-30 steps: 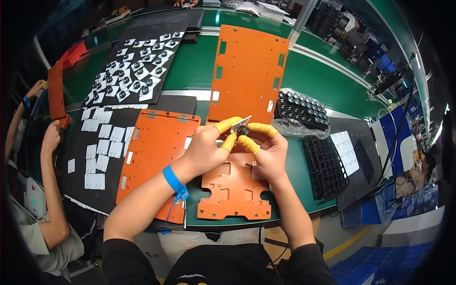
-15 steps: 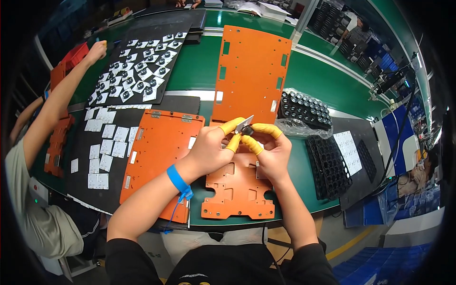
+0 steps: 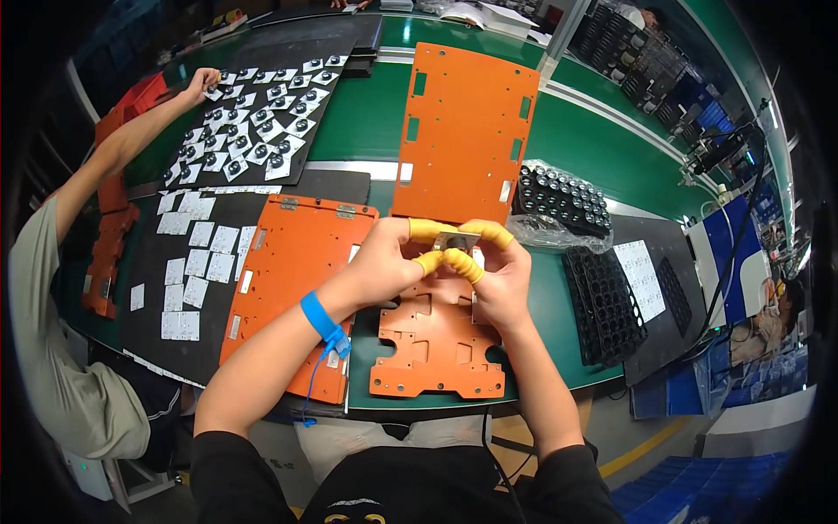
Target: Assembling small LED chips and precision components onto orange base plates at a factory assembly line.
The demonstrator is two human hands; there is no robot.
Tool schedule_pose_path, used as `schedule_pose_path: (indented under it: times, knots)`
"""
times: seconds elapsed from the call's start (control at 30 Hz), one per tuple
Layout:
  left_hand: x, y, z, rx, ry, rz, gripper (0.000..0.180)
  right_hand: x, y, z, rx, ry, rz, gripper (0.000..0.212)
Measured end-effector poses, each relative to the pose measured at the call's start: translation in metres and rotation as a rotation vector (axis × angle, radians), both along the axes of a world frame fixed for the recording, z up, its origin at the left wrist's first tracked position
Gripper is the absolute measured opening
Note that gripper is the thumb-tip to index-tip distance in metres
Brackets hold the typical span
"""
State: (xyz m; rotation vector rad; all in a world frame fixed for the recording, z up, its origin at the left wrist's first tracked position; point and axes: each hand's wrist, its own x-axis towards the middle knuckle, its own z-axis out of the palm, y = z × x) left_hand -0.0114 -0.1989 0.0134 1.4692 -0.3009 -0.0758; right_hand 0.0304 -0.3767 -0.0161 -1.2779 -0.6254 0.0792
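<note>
One small board [image 3: 443, 238], held in a closed pinch by left hand [image 3: 385, 259] and right hand [image 3: 504, 272], dark part [image 3: 456, 244] partly hidden

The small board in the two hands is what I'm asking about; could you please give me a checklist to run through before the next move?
1. Small board gripped by left hand and right hand: ok.
2. Yellow finger covers on both hands' thumbs and index fingers: ok.
3. Blue wrist strap around the left wrist: ok.
4. Dark part seated squarely on the board: cannot tell, too small and partly hidden.
5. Co-worker's hand clear of these hands: ok, at the far-left boards.
</note>
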Motion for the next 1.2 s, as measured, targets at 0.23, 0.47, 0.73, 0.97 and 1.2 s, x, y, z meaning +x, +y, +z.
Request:
schedule_pose_path:
  times: [0.23,0.47,0.73,0.97,1.2]
  knots:
    - [0.014,0.021,0.003,-0.046,0.265,-0.028,0.032,-0.001,0.004,0.008,-0.128,-0.351,-0.337,0.024]
    - [0.002,0.009,0.008,0.039,0.37,-0.11,0.031,-0.008,0.004,0.006,-0.29,-0.566,-0.311,0.025]
    - [0.009,0.028,0.022,0.082,0.329,-0.006,0.026,0.006,-0.007,0.011,-0.048,-0.068,0.041,0.042]
    - [0.005,0.024,0.021,0.205,0.392,-0.157,0.026,-0.003,-0.001,0.009,-0.113,0.088,0.259,0.036]
    - [0.007,0.021,0.01,0.164,0.377,-0.165,0.022,0.001,-0.006,0.013,-0.164,0.191,0.24,0.03]
